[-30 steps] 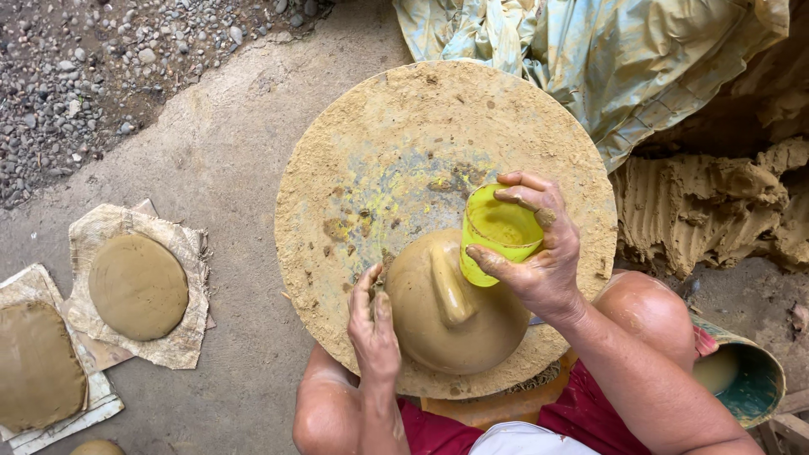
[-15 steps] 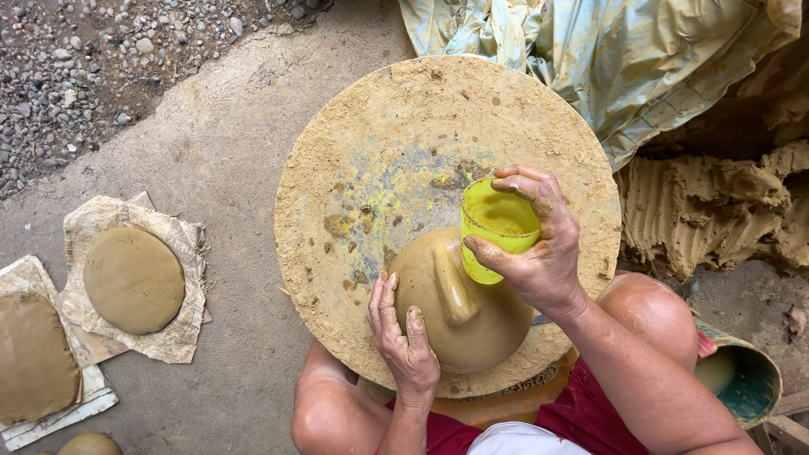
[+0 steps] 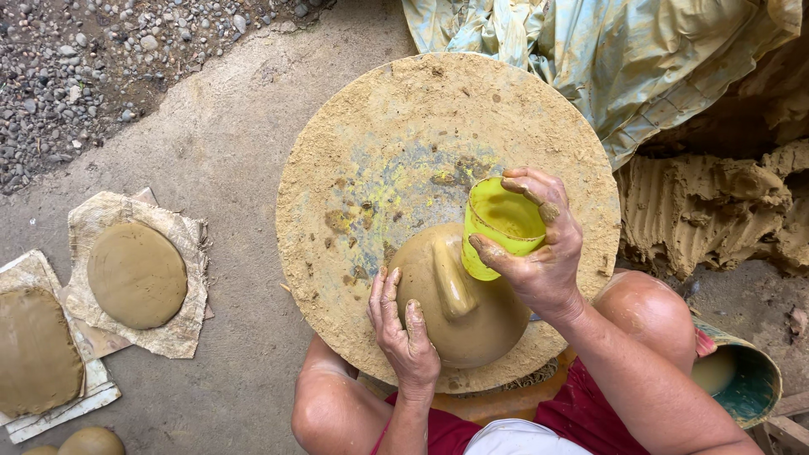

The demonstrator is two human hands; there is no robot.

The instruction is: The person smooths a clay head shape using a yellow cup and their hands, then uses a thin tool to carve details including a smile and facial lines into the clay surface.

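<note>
A smooth dome of wet brown clay (image 3: 468,316) with a raised ridge on top sits at the near edge of a round, clay-crusted wheel (image 3: 396,135). My left hand (image 3: 403,333) lies flat against the dome's left side, fingers together. A yellow-green plastic cup (image 3: 499,226) is gripped in my right hand (image 3: 543,244) just above the dome's right shoulder. The cup's open mouth faces up. Both hands are smeared with clay.
Two flattened clay discs (image 3: 136,274) (image 3: 34,350) lie on paper sheets on the concrete at left, with a clay ball (image 3: 91,441) below. A heap of raw clay (image 3: 716,206) under a plastic sheet (image 3: 640,59) is at right. A bucket of muddy water (image 3: 742,379) stands by my right knee.
My left hand has slid from the dome's upper left down to its lower left side. The cup stays in my right hand at about the same spot.
</note>
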